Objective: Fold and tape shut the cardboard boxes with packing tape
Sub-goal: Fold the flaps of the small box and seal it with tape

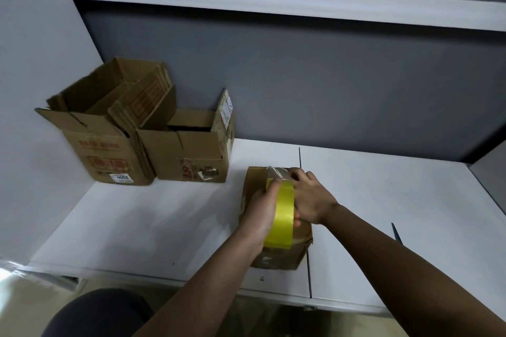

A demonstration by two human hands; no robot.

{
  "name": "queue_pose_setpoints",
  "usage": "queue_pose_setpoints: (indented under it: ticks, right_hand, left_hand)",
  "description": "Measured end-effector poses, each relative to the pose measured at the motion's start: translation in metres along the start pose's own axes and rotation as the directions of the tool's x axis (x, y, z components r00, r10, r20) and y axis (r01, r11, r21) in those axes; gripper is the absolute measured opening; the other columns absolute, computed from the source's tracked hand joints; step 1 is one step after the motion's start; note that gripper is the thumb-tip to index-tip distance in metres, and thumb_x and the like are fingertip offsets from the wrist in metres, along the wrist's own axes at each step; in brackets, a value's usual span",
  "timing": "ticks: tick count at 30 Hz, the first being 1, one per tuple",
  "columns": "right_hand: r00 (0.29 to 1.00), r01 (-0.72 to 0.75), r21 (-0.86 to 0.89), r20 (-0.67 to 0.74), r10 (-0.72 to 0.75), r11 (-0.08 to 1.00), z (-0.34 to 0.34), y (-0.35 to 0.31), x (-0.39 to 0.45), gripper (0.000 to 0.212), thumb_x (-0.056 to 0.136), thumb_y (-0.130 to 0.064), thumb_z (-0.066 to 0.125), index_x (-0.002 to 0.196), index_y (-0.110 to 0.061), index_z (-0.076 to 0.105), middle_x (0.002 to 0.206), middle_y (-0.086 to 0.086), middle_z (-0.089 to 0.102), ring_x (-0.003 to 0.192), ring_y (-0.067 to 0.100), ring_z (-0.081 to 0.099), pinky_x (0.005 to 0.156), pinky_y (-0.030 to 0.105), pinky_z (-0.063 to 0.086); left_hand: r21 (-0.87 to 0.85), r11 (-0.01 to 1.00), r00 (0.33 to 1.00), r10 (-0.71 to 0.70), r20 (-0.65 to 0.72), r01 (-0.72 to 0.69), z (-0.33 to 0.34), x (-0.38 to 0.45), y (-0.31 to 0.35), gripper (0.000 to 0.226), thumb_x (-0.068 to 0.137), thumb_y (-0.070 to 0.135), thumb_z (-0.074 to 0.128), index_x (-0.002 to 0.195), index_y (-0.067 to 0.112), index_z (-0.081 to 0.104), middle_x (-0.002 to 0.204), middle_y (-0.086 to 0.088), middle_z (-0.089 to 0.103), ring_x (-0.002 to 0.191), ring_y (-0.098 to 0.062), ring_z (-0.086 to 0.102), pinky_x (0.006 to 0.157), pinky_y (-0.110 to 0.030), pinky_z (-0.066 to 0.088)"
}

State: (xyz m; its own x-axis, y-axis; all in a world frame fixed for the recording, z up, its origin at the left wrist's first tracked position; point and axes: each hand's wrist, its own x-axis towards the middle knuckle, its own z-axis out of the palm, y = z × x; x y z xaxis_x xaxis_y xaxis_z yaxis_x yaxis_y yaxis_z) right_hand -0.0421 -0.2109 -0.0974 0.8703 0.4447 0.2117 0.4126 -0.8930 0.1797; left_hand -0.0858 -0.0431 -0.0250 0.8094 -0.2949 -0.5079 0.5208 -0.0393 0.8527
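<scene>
A small closed cardboard box [256,180] sits near the front edge of the white table [153,221]. My left hand [261,212] grips a yellow roll of packing tape [282,216], held upright on top of the box. A clear strip of tape [278,171] runs from the roll to the box's far edge. My right hand [309,197] lies on the box beside the roll, its fingertips pinching or pressing that tape end. Both hands hide most of the box's top.
Two larger cardboard boxes stand at the back left with flaps up: a tall one [101,150] with a 4002 label and a shorter one [191,156]. A grey partition wall [328,90] backs the table. A dark thin object [397,232] lies at the right.
</scene>
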Motion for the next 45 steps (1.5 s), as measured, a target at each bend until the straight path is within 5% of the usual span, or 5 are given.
queue_pose_setpoints:
  ticks: [12, 19, 35, 42, 45]
  right_hand:
    - [0.964, -0.229, 0.348, -0.045, 0.26, 0.909, -0.003, 0.025, -0.008, 0.058, 0.075, -0.001, 0.053, 0.132, -0.01, 0.049, 0.135, 0.008, 0.049, 0.121, 0.029, 0.049, 0.095, 0.037, 0.042]
    - [0.981, -0.027, 0.289, 0.191, -0.03, 0.957, 0.006, 0.034, 0.012, 0.064, 0.096, -0.022, 0.05, 0.153, -0.021, 0.021, 0.158, -0.004, 0.024, 0.146, 0.017, 0.022, 0.114, 0.03, 0.023]
    - [0.955, -0.112, 0.277, 0.295, 0.026, 0.954, -0.013, 0.03, 0.011, 0.062, 0.098, -0.031, 0.038, 0.154, -0.022, 0.014, 0.159, -0.002, 0.023, 0.143, 0.021, 0.028, 0.115, 0.029, 0.023]
    - [0.866, -0.43, 0.04, 0.301, 0.399, 0.902, -0.023, 0.01, -0.013, 0.059, 0.1, -0.035, 0.031, 0.154, -0.022, 0.01, 0.161, -0.007, 0.014, 0.122, 0.029, 0.045, 0.101, 0.033, 0.035]
    - [0.792, -0.565, 0.042, 0.31, 0.527, 0.824, -0.026, -0.008, -0.017, 0.06, 0.1, -0.035, 0.031, 0.154, -0.019, 0.011, 0.161, -0.004, 0.015, 0.125, 0.031, 0.041, 0.1, 0.036, 0.037]
  left_hand:
    - [-0.055, 0.998, 0.999, -0.022, 0.04, 0.024, -0.002, -0.003, -0.001, 0.044, 0.093, 0.052, 0.043, 0.108, 0.015, 0.062, 0.065, -0.011, 0.07, 0.058, -0.025, 0.067, 0.065, -0.03, 0.053]
    - [-0.114, 0.991, 0.993, 0.081, 0.085, -0.072, -0.002, -0.019, -0.008, 0.033, 0.099, 0.033, 0.04, 0.118, 0.009, 0.054, 0.067, -0.013, 0.067, 0.057, -0.022, 0.067, 0.054, -0.023, 0.052]
    - [-0.093, 0.996, 0.997, 0.008, 0.079, -0.001, -0.006, -0.036, -0.003, 0.03, 0.096, 0.038, 0.049, 0.099, 0.012, 0.062, 0.064, -0.01, 0.069, 0.052, -0.02, 0.066, 0.051, -0.023, 0.053]
    - [0.205, 0.964, 0.984, 0.178, -0.016, -0.171, -0.031, -0.018, 0.025, 0.029, 0.089, 0.034, 0.062, 0.084, 0.005, 0.066, 0.056, -0.01, 0.067, 0.051, -0.023, 0.065, 0.061, -0.032, 0.059]
    - [0.58, 0.768, 0.929, 0.367, -0.051, -0.271, -0.043, -0.013, 0.032, 0.048, 0.064, 0.058, 0.067, 0.085, 0.015, 0.064, 0.074, -0.002, 0.069, 0.074, -0.024, 0.068, 0.077, -0.04, 0.056]
